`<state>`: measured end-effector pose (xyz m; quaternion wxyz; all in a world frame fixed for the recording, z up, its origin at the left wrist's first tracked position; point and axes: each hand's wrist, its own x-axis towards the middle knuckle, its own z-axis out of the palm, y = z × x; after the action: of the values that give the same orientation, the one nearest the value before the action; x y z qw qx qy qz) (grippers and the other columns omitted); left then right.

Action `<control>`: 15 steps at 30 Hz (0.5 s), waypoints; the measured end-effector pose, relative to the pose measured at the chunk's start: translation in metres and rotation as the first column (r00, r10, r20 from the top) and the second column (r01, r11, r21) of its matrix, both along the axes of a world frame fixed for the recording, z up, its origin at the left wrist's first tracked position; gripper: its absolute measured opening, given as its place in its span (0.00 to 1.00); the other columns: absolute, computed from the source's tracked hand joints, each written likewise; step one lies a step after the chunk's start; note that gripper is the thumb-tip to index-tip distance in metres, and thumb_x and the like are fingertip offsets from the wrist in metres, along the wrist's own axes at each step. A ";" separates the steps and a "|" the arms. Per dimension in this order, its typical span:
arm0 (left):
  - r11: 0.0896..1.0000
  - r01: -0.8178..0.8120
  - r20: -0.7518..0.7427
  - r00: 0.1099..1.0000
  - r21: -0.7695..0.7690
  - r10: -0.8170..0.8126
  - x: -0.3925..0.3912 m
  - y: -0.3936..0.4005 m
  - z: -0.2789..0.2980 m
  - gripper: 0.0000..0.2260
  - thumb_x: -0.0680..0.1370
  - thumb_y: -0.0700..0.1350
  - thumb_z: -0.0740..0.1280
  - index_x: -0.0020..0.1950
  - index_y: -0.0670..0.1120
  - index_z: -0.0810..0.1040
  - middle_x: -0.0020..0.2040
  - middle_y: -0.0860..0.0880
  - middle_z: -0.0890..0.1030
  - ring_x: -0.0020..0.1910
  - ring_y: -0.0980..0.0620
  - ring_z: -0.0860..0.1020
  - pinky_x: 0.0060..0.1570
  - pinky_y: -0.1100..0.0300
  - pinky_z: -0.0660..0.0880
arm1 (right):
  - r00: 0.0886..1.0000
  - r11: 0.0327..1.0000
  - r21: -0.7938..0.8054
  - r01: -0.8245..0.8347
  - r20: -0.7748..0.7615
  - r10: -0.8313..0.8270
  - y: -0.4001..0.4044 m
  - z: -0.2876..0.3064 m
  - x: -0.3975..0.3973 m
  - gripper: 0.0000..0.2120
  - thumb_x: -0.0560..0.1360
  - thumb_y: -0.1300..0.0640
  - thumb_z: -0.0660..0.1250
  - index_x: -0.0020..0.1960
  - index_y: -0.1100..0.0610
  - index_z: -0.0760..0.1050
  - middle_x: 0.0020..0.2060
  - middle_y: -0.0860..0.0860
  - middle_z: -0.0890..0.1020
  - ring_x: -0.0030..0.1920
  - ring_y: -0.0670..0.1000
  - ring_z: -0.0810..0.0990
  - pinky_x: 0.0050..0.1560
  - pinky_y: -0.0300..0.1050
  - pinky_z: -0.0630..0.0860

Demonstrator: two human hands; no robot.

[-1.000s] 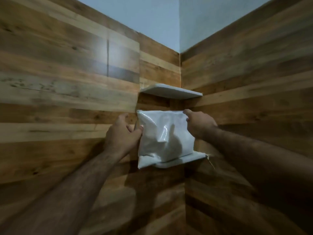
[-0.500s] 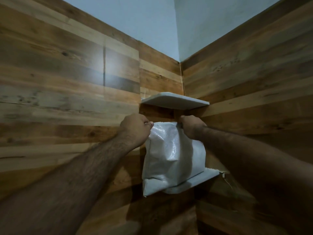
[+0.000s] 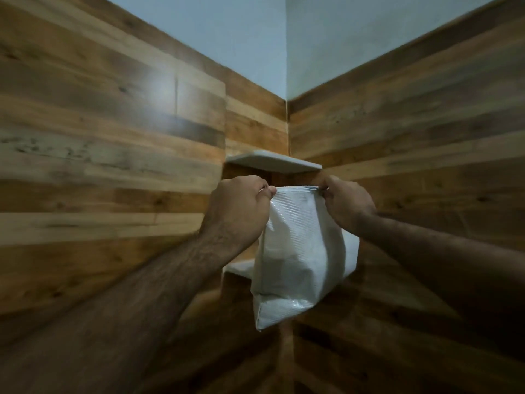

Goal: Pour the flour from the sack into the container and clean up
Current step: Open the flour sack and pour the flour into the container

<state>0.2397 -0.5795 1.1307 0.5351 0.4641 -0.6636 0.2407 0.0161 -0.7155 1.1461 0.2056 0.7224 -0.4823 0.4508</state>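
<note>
Wood-plank walls [image 3: 113, 172] met in a corner, pale painted wall [image 3: 227, 38] above the panelling. Two white corner shelves were mounted there: upper shelf [image 3: 272, 163] bare on its visible face, lower shelf [image 3: 238, 269] mostly hidden behind the sack. White woven flour sack [image 3: 301, 251] hung upright in front of the corner, top edge pulled flat between both hands, bottom seam sagging below the lower shelf's level; couldn't tell if it touched the shelf. Left hand [image 3: 241, 211] was fisted on the sack's top left corner, fingers curled tight over the edge. Right hand [image 3: 346, 203] pinched the top right corner the same way. Both forearms reached in from the bottom of the head view. Sack's top looked shut, contents not visible. Slight motion blur on the walls.
</note>
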 end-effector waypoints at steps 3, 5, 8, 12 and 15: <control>0.990 0.051 -0.011 0.999 0.130 -0.050 -0.027 0.050 -0.061 0.13 0.86 0.51 0.66 0.43 0.49 0.83 0.37 0.51 0.81 0.37 0.51 0.77 0.36 0.59 0.68 | 0.989 0.993 0.096 0.069 -0.134 -0.056 0.058 -0.056 -0.040 0.08 0.86 0.57 0.62 0.61 0.55 0.78 0.50 0.54 0.85 0.42 0.55 0.77 0.32 0.43 0.66; 0.975 0.093 -0.022 0.996 0.204 -0.090 -0.045 0.081 -0.112 0.14 0.85 0.52 0.66 0.43 0.49 0.83 0.37 0.50 0.82 0.37 0.50 0.79 0.37 0.57 0.71 | 0.977 0.974 0.206 0.094 -0.209 -0.050 0.094 -0.104 -0.063 0.08 0.85 0.56 0.62 0.62 0.54 0.78 0.52 0.53 0.86 0.44 0.56 0.80 0.37 0.48 0.76; 0.931 0.138 -0.039 0.990 0.338 -0.133 -0.076 0.128 -0.200 0.12 0.85 0.51 0.68 0.47 0.48 0.86 0.41 0.48 0.86 0.41 0.46 0.82 0.40 0.54 0.75 | 0.940 0.909 0.381 0.168 -0.338 -0.032 0.144 -0.190 -0.095 0.07 0.85 0.55 0.63 0.61 0.51 0.77 0.52 0.52 0.86 0.48 0.56 0.83 0.45 0.53 0.84; 0.828 0.145 -0.005 0.986 0.542 -0.169 -0.115 0.194 -0.318 0.14 0.86 0.51 0.66 0.43 0.49 0.81 0.40 0.51 0.84 0.38 0.48 0.79 0.38 0.54 0.71 | 0.902 0.796 0.563 0.222 -0.429 0.052 0.205 -0.304 -0.128 0.09 0.85 0.58 0.62 0.63 0.52 0.77 0.53 0.50 0.85 0.44 0.52 0.80 0.35 0.41 0.72; 0.759 0.110 0.040 0.984 0.642 -0.176 -0.136 0.233 -0.401 0.15 0.86 0.51 0.64 0.42 0.49 0.79 0.39 0.48 0.83 0.38 0.44 0.80 0.37 0.55 0.69 | 0.847 0.731 0.615 0.297 -0.523 0.096 0.241 -0.378 -0.151 0.10 0.84 0.58 0.61 0.63 0.53 0.75 0.50 0.51 0.85 0.45 0.56 0.83 0.38 0.47 0.77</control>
<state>0.1032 -0.3465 0.7300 0.3298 0.5534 -0.7647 -0.0176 -0.1351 -0.4744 0.7678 0.0771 0.8122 -0.5779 0.0192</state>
